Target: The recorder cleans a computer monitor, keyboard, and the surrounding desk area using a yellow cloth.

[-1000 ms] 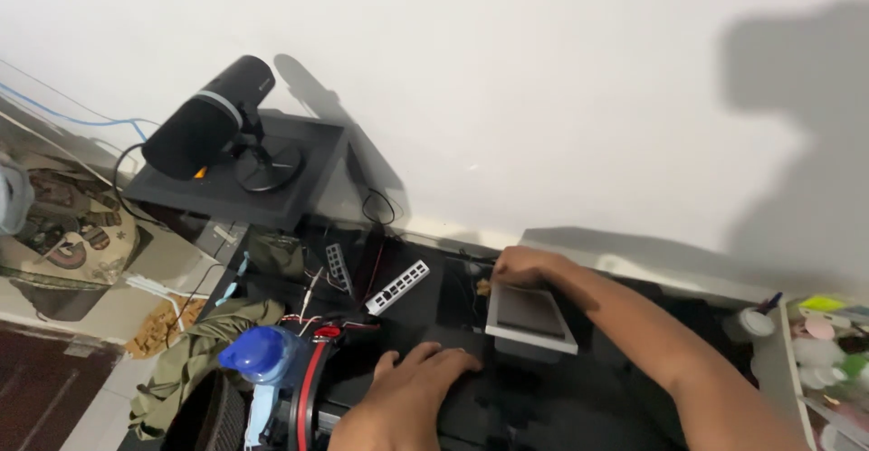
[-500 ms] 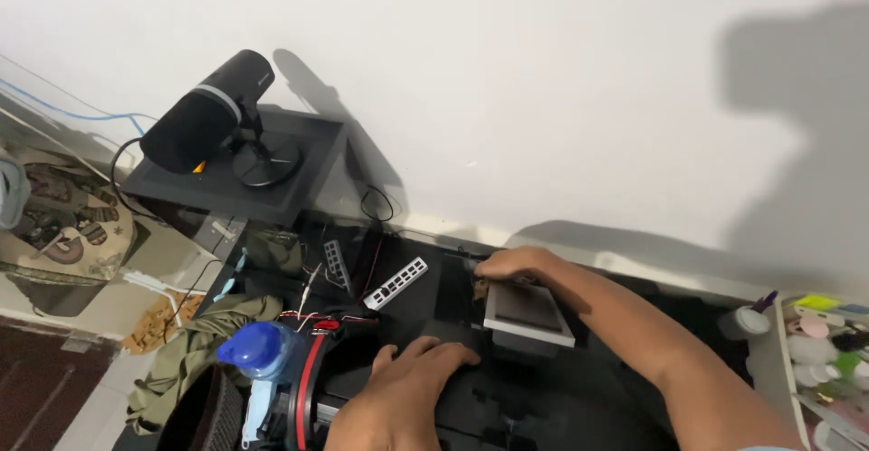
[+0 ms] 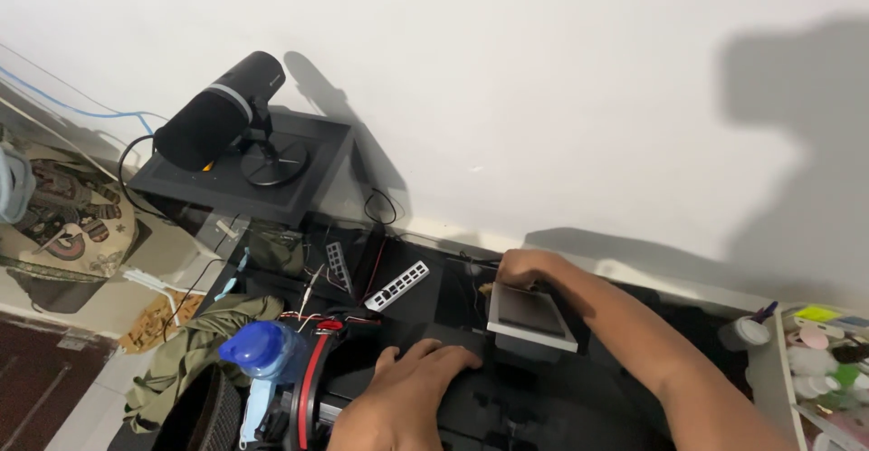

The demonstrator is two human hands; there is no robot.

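At the far left a patterned rug (image 3: 68, 225) lies on the floor; beside it a black microphone (image 3: 217, 112) stands on a round base atop a flat black box (image 3: 299, 189); below, an olive cloth (image 3: 195, 351) lies crumpled next to a blue-capped bottle (image 3: 262, 350); a white slotted strip (image 3: 396, 285) rests on the dark surface; the left hand (image 3: 407, 401) lies flat, fingers spread, palm down on a black object, gripping nothing; the right hand (image 3: 525, 268) has its fingers curled over the far edge of the white-framed panel (image 3: 532, 315), which sits tilted just beyond the left hand; a white jar (image 3: 744, 332) stands far right.
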